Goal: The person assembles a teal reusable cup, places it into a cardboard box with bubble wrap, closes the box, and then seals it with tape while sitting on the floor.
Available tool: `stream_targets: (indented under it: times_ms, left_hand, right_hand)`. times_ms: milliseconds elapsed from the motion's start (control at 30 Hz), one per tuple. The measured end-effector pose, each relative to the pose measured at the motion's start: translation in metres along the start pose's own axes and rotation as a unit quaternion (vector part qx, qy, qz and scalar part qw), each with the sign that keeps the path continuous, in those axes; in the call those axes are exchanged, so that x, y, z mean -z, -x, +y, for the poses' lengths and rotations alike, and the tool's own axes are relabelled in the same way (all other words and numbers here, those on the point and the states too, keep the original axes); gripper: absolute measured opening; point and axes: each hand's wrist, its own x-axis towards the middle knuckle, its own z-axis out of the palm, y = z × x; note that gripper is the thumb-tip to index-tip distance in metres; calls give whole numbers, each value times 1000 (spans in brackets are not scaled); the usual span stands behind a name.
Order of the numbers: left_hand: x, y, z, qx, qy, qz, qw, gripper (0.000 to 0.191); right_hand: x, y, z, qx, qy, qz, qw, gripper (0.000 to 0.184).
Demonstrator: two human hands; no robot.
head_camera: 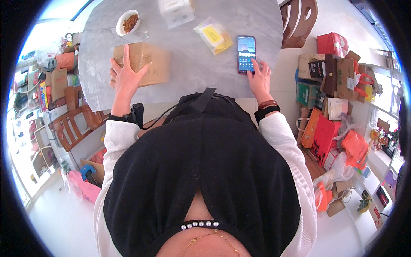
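My left hand lies with spread fingers over a brown cardboard box on the left part of the table; whether it presses on the box or only rests there I cannot tell. On the right, my right hand reaches over the lower end of a smartphone lying face up with its screen lit. A finger is at the phone's lower right part, and the hand holds nothing. Between the two hands, farther back, lies a packet of wipes with a yellow label.
A white bowl of brown food stands at the table's back left, and a white plastic-wrapped pack at the back. The grey marbled table has a curved edge. Wooden chairs flank it. Boxes and bags pile up at right.
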Motion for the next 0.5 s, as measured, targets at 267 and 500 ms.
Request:
stream_targets:
  times_ms: [267,500]
  left_hand:
    - [-8,-3,-8,1,18,30,999,110]
    - [0,-3,-20,37,33,-2,999,115]
  right_hand:
    - [-3,-4,-1,-34,-29,39,998,63]
    - [7,-7,-27,55,-103,109,987,59]
